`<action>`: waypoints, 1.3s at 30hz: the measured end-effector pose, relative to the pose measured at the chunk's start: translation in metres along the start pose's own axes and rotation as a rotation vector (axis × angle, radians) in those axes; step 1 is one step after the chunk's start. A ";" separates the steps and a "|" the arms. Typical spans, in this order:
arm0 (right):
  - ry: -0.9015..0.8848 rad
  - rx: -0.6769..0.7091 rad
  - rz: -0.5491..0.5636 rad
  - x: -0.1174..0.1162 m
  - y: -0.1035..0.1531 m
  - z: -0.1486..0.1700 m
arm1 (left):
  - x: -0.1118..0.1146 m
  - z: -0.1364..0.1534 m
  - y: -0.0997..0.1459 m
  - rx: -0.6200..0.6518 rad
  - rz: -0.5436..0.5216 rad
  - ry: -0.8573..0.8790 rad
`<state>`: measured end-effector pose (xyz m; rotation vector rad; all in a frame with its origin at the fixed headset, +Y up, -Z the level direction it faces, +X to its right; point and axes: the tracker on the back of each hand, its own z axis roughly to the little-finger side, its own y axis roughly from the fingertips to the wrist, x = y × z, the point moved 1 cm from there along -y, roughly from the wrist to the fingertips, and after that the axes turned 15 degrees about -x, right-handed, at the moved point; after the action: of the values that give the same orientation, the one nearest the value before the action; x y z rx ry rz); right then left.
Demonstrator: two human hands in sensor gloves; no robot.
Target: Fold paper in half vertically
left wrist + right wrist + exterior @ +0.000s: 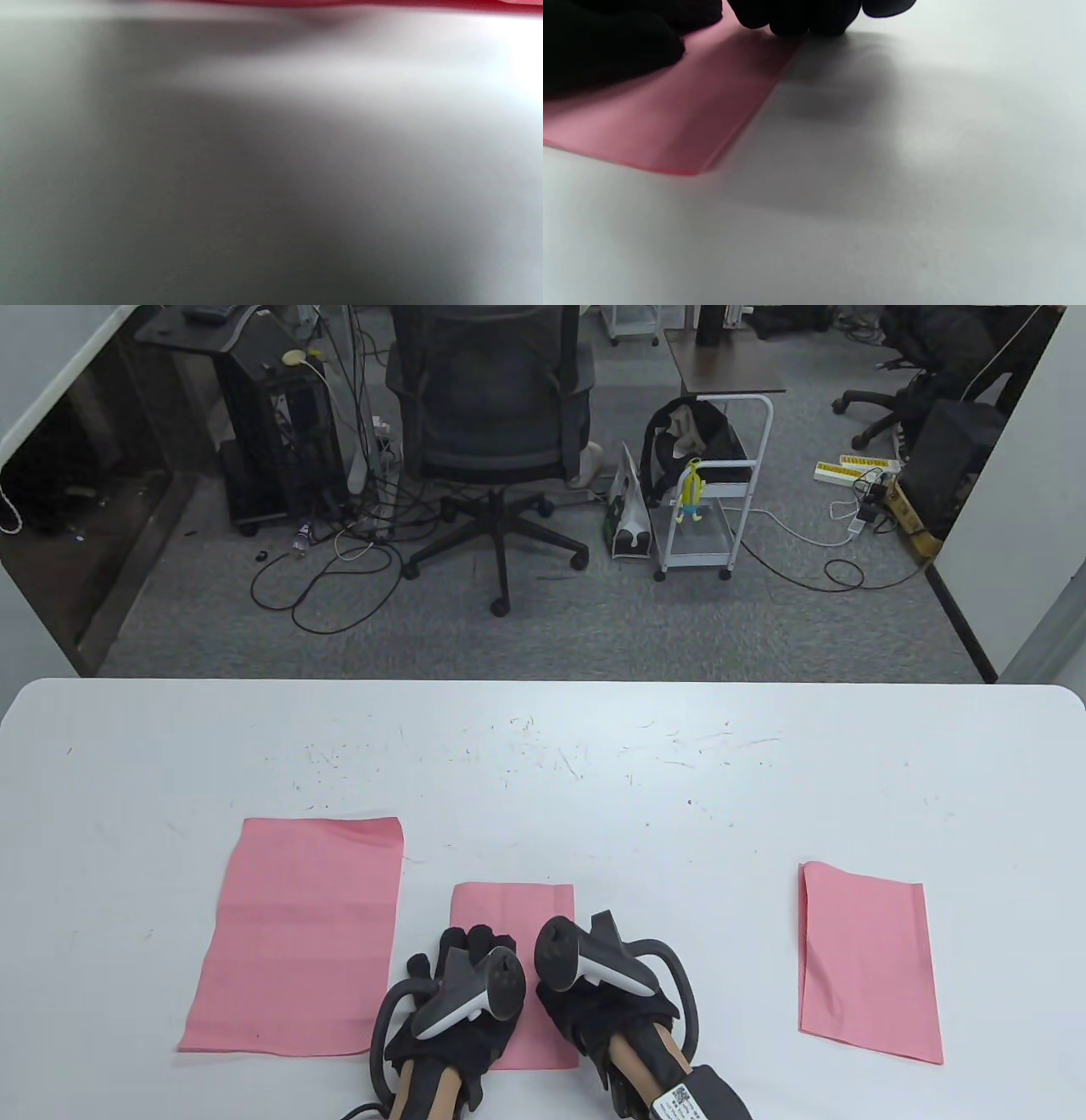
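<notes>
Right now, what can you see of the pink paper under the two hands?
The middle pink paper is a narrow, thin sheet, apparently already folded, lying flat on the white table near its front edge. The left hand and the right hand rest on its lower part. Its far edge is straight.

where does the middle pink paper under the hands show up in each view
Table view: the middle pink paper lies bottom centre, under both hands.
Left wrist view: only a blurred red strip along the top edge, probably it.
Right wrist view: upper left, fingertips on it.
Shared landmark: the white table.
</notes>
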<state>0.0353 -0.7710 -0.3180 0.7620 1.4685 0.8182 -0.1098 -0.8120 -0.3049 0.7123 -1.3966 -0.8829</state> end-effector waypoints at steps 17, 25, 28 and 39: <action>0.080 0.065 0.012 -0.009 0.021 -0.006 | 0.000 0.000 0.000 0.000 0.002 0.001; 0.141 0.148 0.010 -0.027 0.050 -0.006 | 0.000 0.000 0.000 0.000 0.002 0.001; 0.157 0.174 0.006 -0.032 0.059 -0.006 | 0.000 0.000 0.000 0.000 0.002 0.001; 0.086 0.168 -0.068 -0.029 0.052 -0.001 | 0.000 0.000 0.000 0.000 0.000 0.000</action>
<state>0.0353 -0.7681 -0.2587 0.8057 1.6462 0.6891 -0.1102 -0.8119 -0.3048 0.7126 -1.3967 -0.8825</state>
